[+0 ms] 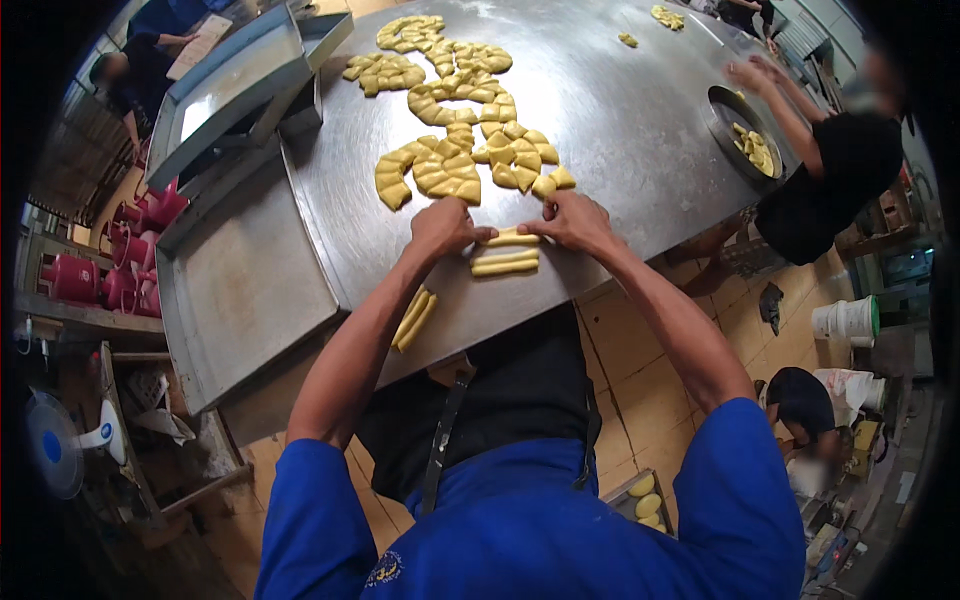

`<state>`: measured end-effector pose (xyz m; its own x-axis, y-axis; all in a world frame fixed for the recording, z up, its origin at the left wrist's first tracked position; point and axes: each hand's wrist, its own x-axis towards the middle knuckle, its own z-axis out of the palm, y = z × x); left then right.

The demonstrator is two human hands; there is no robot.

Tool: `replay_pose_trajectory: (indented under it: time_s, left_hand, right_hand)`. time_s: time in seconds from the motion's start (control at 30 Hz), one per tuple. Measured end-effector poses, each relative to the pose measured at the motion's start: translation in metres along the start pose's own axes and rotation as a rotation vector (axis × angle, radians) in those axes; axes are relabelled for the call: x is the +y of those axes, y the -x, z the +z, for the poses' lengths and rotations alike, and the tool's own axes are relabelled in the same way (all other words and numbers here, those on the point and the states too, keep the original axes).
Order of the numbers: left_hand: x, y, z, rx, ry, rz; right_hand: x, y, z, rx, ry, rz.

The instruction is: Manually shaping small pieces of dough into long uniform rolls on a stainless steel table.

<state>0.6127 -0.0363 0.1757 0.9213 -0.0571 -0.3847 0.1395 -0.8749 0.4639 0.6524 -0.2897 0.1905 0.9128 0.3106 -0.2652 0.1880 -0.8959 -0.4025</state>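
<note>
On the metal table, a strip of yellow dough [514,238] lies crosswise between my hands. My left hand [445,228] has its fingers curled and its thumb on the strip's left end. The right end is under the thumb of my right hand [577,222], whose fingers are bent too. Just nearer to me lie rolled dough sticks [505,264], side by side. More dough sticks [414,320] rest beside my left forearm. Beyond my hands, many flat cut dough pieces [447,170] spread up the table in touching clusters.
An empty metal tray [245,260] stands left of the table [620,130], with more trays [235,85] stacked behind it. At the right edge, a person [835,165] works beside a round dark pan [722,118] holding dough pieces. Pink gas cylinders [75,278] and a fan [55,443] are far left.
</note>
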Motion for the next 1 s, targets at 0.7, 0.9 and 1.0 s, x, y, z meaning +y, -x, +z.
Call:
replay_pose_trajectory:
  time_s: [0.7, 0.9, 1.0]
  left_hand:
    - [0.021, -0.006, 0.004, 0.102, -0.123, 0.086]
    - [0.011, 0.001, 0.006, 0.124, -0.076, 0.138]
    - [0.017, 0.0, 0.007, 0.118, -0.085, 0.085]
  right_hand:
    - [0.015, -0.001, 0.01, 0.067, -0.019, -0.103]
    - [0.017, 0.003, 0.018, 0.094, -0.052, -0.102]
    - [0.011, -0.002, 0.014, 0.123, -0.049, -0.083]
